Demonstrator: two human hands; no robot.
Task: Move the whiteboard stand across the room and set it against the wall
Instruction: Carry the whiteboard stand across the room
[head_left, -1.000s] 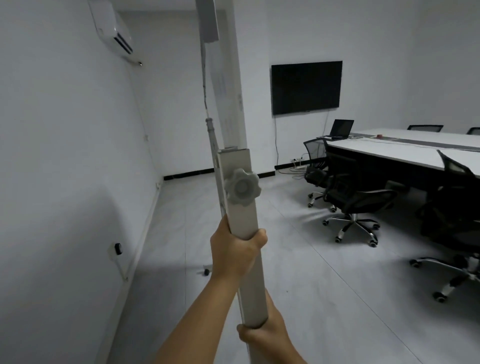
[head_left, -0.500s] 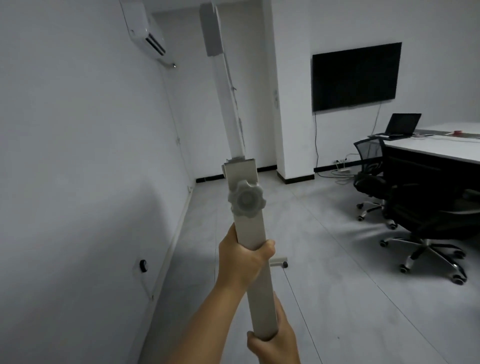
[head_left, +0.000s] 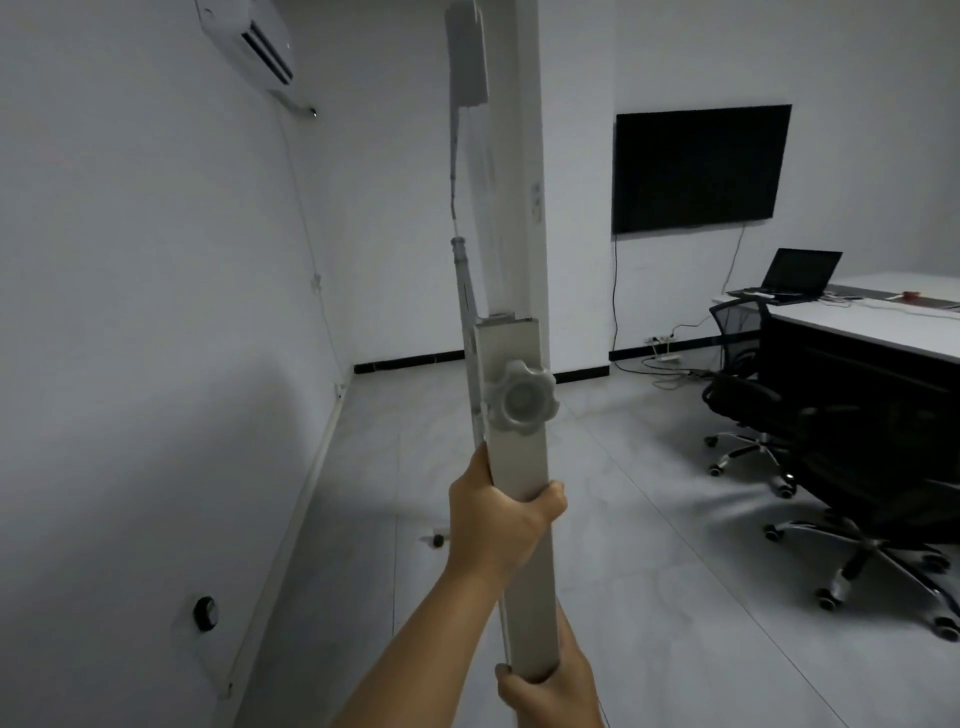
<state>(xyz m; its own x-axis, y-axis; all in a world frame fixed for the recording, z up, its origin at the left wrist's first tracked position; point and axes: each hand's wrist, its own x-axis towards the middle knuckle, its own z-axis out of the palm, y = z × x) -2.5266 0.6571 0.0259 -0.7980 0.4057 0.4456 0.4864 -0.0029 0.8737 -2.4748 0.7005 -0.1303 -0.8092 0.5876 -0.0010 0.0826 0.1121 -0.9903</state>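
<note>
The whiteboard stand (head_left: 519, 467) is a pale grey square post with a round lobed locking knob (head_left: 522, 405) and a thinner inner tube rising past the top of the view. I hold it nearly upright in front of me. My left hand (head_left: 498, 525) is wrapped round the post just below the knob. My right hand (head_left: 550, 691) grips the post lower down, at the bottom edge of the view. One small caster (head_left: 439, 540) of its base shows on the floor left of the post. The white wall (head_left: 156, 312) runs along my left.
An air conditioner (head_left: 249, 41) hangs high on the left wall, and a black round fitting (head_left: 205, 613) sits low on it. To the right stand a long table (head_left: 883, 332) with a laptop (head_left: 800, 273), black office chairs (head_left: 743, 405) and a wall TV (head_left: 701, 166).
The post stands straighter than half a second ago, when its top leaned left. The caster on the floor now shows left of the post instead of right. Both hands keep their grip.
</note>
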